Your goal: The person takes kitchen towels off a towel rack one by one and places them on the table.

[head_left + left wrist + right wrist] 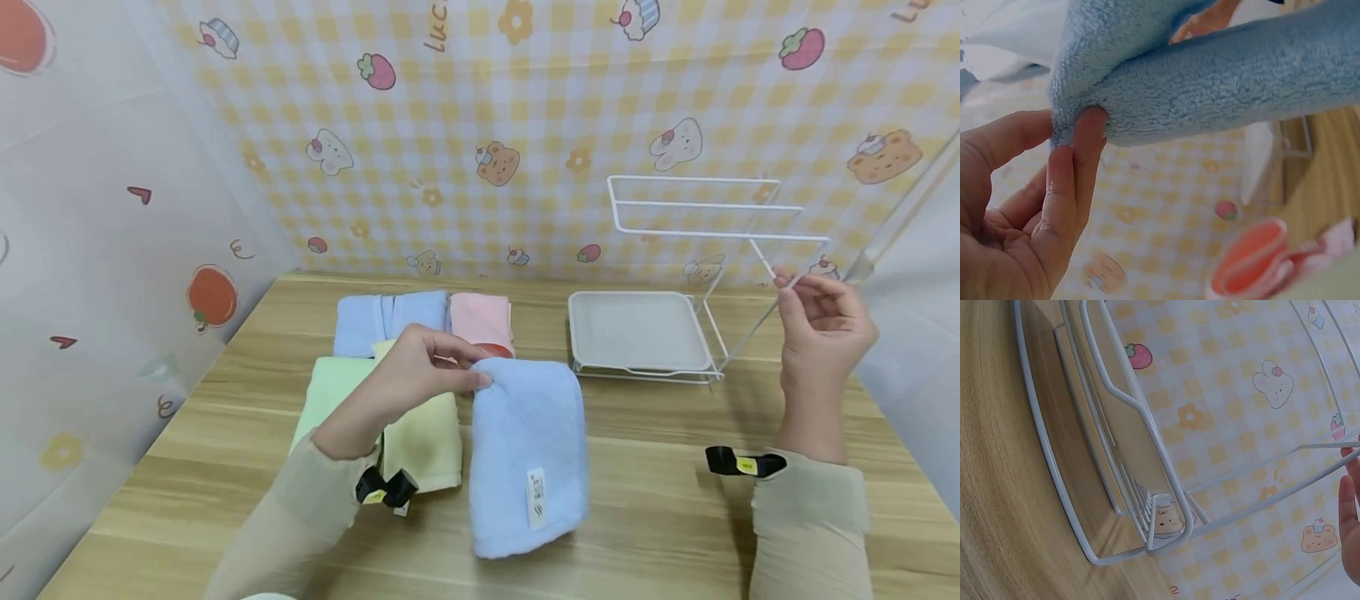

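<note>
My left hand [423, 375] pinches the upper left corner of a folded light blue towel [528, 442], which hangs above the table with a white label on its front. In the left wrist view, thumb and fingertips [1090, 128] press the fluffy cloth [1222, 81] between them. On the right, my right hand [825, 325] grips a slanted side wire of a white two-level wire rack [720, 235] between thumb and fingers. The rack's lower level carries a pale shallow tray [637, 329]. Only part of the right hand's fingers shows in the right wrist view.
Left of the held towel lie folded towels: blue [356, 325], pink [480, 312], green [330, 387] and yellow [427, 442]. A red item [495, 350] sits by the pink one. Printed cloth [450, 108] walls in the back of the wooden table [187, 483].
</note>
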### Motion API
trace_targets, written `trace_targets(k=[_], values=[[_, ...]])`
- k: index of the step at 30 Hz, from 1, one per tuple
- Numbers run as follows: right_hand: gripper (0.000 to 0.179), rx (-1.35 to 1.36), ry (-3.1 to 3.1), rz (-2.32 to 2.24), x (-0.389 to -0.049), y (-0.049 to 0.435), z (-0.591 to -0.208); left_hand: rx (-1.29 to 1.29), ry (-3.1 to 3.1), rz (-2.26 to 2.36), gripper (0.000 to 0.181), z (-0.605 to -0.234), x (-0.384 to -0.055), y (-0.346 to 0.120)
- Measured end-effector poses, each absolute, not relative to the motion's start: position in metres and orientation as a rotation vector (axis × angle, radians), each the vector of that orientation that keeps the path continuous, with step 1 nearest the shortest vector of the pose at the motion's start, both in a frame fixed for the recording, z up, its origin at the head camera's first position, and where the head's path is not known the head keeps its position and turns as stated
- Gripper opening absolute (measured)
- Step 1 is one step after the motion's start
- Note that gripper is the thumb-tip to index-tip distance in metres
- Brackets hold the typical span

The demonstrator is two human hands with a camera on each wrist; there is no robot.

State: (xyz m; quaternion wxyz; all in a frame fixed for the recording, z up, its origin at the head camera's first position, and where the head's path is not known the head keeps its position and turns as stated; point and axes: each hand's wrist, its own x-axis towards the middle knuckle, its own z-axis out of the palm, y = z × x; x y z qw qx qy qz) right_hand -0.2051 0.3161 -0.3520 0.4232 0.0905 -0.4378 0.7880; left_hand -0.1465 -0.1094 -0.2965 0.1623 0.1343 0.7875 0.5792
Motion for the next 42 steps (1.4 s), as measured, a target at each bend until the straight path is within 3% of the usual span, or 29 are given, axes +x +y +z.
trace_targets(k=[7, 12, 17, 37, 42], values=[[0.020, 0.198, -1.117, 1.975, -0.203, 0.315, -0.356, 0.192, 2.251, 1.591, 0.027, -0.333, -0.204, -0.128], [0.018, 0.192, -1.127, 1.999, -0.200, 0.314, -0.359, 0.026, 2.251, 1.475, 0.030, -0.350, -0.217, -0.144], [0.020, 0.225, -1.100, 1.965, -0.202, 0.317, -0.355, 0.106, 2.336, 1.368, 0.032, -0.360, -0.226, -0.154], [0.019, 0.212, -1.168, 1.935, -0.200, 0.313, -0.359, 0.293, 2.456, 1.206, 0.029, -0.363, -0.218, -0.161], [0.019, 0.242, -1.151, 1.969, -0.199, 0.310, -0.360, 0.446, 2.533, 1.168, 0.028, -0.353, -0.213, -0.170]])
